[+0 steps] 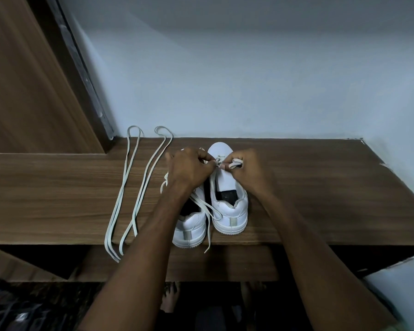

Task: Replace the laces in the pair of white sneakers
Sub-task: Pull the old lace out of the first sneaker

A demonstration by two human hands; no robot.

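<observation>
**Hands cover the lacing; edges cut the rest**

The left hand (pixel 189 167) and its forearm hide most of the left sneaker (pixel 191 229), leaving only the heel by the surface's (pixel 320 199) near edge. Both hands mask the right sneaker's (pixel 228 206) eyelets; the right hand (pixel 247 168) covers part of the lace (pixel 236 162), whose path cannot be told. Bare feet (pixel 171 298) below are dim and blurred. A pale object (pixel 402 287) is cut off at the right edge.

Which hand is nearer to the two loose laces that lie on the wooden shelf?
The left hand. It is beside the loose laces, not touching them. The right hand is farther away, over the right sneaker, pinching its lace.
</observation>
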